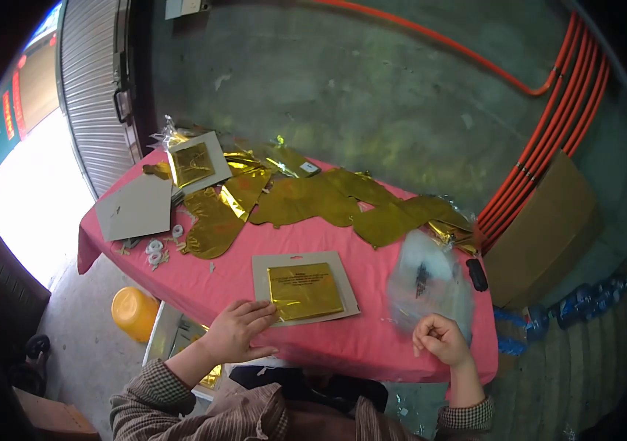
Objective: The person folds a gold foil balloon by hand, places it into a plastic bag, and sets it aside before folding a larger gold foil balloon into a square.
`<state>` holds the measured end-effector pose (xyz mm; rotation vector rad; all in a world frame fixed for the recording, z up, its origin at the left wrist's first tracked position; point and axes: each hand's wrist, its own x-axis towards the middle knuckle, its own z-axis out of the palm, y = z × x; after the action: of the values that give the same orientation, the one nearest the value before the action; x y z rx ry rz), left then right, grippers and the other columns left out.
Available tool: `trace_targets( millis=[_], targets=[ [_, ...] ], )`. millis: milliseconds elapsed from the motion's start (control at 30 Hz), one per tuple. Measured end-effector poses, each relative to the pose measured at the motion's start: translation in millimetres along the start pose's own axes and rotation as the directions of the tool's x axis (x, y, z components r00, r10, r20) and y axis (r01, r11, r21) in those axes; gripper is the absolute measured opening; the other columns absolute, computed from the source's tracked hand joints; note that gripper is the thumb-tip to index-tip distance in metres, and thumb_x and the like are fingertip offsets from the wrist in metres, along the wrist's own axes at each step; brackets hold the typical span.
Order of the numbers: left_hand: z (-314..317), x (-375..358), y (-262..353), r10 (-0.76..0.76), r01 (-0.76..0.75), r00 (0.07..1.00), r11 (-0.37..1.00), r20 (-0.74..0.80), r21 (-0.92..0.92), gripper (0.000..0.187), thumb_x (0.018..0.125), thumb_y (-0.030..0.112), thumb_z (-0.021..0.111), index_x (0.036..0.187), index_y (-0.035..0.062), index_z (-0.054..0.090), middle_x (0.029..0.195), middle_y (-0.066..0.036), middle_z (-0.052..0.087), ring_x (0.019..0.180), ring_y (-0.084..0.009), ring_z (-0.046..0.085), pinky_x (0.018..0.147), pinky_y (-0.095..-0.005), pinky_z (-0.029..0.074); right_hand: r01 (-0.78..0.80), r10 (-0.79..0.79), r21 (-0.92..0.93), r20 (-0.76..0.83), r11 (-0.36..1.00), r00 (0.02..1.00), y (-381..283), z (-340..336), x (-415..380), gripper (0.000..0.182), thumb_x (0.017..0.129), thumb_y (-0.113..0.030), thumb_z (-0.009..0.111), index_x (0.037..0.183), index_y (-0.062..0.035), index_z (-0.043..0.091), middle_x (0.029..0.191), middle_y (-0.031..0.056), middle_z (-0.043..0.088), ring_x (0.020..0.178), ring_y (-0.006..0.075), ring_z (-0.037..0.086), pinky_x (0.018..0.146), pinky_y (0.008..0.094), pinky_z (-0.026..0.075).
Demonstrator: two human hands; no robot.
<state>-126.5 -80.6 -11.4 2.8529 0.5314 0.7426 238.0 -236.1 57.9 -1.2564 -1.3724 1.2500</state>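
A folded gold foil packet (pixel 306 290) with dark printed text lies on a grey card (pixel 350 294) with a hang slot along its top edge. My left hand (pixel 243 331) rests open at its lower left corner, fingertips touching the foil and thumb held apart. My right hand (pixel 442 339) is closed at the front right of the table, thumb and forefinger pinched together. A small pale bit seems to show below those fingers, too small to name. Just beyond that hand lies a clear plastic bag (pixel 431 287) with dark print.
Flat gold foil balloons (pixel 302 198) stretch across the back of the pink-covered table (pixel 232 283). Grey cards (pixel 137 209), another gold packet (pixel 190 163) and small white rolls (pixel 154 253) lie left. A black object (pixel 476 274) sits at the right edge. A yellow bucket (pixel 133 312) stands below.
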Motion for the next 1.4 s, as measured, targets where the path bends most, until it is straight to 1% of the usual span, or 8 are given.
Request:
trace_targets(
  millis=[67,133,400,700,933,1000,1200,1400],
  targets=[
    [5.1,-3.1,0.0,-0.07,0.071,0.997,0.996,0.01,-0.056,0.057,0.07,0.04,0.07,0.111,0.0034,0.055,0.115,-0.012,0.057,0.11,-0.0288,0.052,0.093,-0.0421,0.039,-0.041,0.041,0.05,-0.004,0.998,0.999,-4.0,-2.6,-3.4,0.011,0.08,0.002,0.051,0.071,-0.002,0.046,0.07,0.0047,0.053,0.063,0.0135,0.053,0.06,0.0246,0.044],
    [1.6,-2.3,5.1,-0.093,0.094,0.996,0.995,0.01,-0.035,0.058,0.068,0.038,0.071,0.112,0.0036,0.055,0.115,-0.012,0.056,0.11,-0.0289,0.051,0.094,-0.0424,0.039,0.163,-0.037,-0.415,0.295,0.895,0.955,-5.0,2.4,5.5,0.024,0.079,-0.001,0.057,0.061,0.0004,0.042,0.062,0.0063,0.047,0.055,0.0136,0.049,0.053,0.0281,0.04],
    [1.2,6.7,20.9,-0.024,0.025,0.999,0.999,-0.04,0.026,0.043,0.07,0.027,0.07,0.106,0.0057,0.058,0.116,-0.013,0.055,0.112,-0.0279,0.05,0.097,-0.0429,0.038,0.098,-0.059,-0.851,0.078,0.516,0.995,15.8,39.5,30.9,0.019,0.071,-0.015,0.065,0.068,-0.0021,0.051,0.066,0.0113,0.054,0.063,0.0289,0.056,0.056,0.0394,0.042],
    [13.5,-0.4,14.3,-0.132,0.09,0.974,0.97,-0.183,-0.224,0.011,0.074,0.005,0.065,0.083,0.0009,0.062,0.094,-0.012,0.062,0.089,-0.0263,0.06,0.075,-0.034,0.05,0.269,-0.278,-0.791,0.13,0.549,0.952,40.9,48.3,60.5,0.027,0.073,-0.01,0.065,0.099,-0.005,0.06,0.097,0.0061,0.057,0.073,0.023,0.059,0.064,0.0312,0.048],
    [13.9,3.3,13.4,-0.253,0.186,0.952,0.926,-0.172,-0.329,0.008,0.076,0.0,0.064,0.082,0.0001,0.06,0.086,-0.011,0.061,0.079,-0.0225,0.062,0.066,-0.029,0.052,0.258,-0.274,-0.613,0.071,0.747,0.959,60.7,46.5,86.8,0.011,0.077,-0.003,0.062,0.087,-0.0004,0.061,0.087,0.006,0.06,0.07,0.0139,0.058,0.06,0.0241,0.045],
    [15.2,5.0,15.0,-0.392,0.316,0.912,0.86,-0.123,-0.401,0.007,0.076,0.001,0.063,0.08,0.0005,0.058,0.081,-0.009,0.06,0.07,-0.019,0.06,0.059,-0.027,0.05,0.039,-0.106,-0.491,-0.108,0.87,0.988,64.4,48.5,96.6,0.011,0.078,-0.005,0.062,0.086,0.0025,0.059,0.072,0.0044,0.059,0.064,0.0098,0.055,0.057,0.0219,0.043],
    [16.6,10.6,12.6,-0.457,0.408,0.884,0.857,-0.098,-0.315,0.01,0.075,0.004,0.063,0.082,0.0029,0.056,0.074,-0.006,0.055,0.062,-0.0178,0.056,0.055,-0.0284,0.046,-0.232,0.166,-0.488,-0.176,0.841,0.97,47.7,56.2,117.9,0.011,0.077,-0.006,0.062,0.077,0.0009,0.054,0.055,0.0018,0.052,0.044,0.0078,0.048,0.04,0.0236,0.039],
    [9.8,7.4,12.9,-0.419,0.432,0.866,0.902,-0.271,-0.015,0.019,0.073,0.013,0.063,0.086,0.0053,0.052,0.072,-0.008,0.054,0.074,-0.0266,0.054,0.066,-0.0353,0.045,-0.209,0.128,-0.517,-0.188,0.83,0.974,59.9,43.0,124.6,0.015,0.077,-0.008,0.063,0.077,-0.0024,0.049,0.055,0.0012,0.05,0.043,0.0088,0.046,0.039,0.0249,0.036]
  ],
)
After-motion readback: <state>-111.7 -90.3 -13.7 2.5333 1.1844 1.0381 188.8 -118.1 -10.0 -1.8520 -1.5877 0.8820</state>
